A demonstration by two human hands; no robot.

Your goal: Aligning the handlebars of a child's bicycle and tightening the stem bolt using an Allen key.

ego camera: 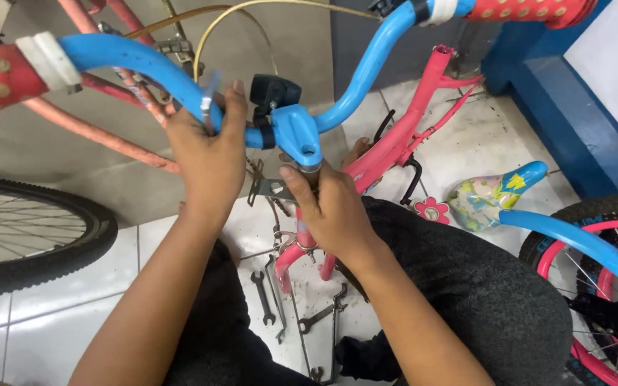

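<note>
- Your left hand [209, 154] wraps the blue handlebar [144, 68] at 11 o'clock, bracing it against turning.
- Your right hand [330, 211] clamps around the stem [302, 139] at centre, steadying the pink frame [402, 136].
- Wrenches [262, 293] lie on the floor at 6 o'clock, within reach.

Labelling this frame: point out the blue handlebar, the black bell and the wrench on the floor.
blue handlebar [366, 68]: head view, on the rising right-hand bend of the tube.
black bell [275, 90]: head view, on the top of its dark housing.
wrench [261, 289]: head view, on the shaft, lying on the white tile.
</note>
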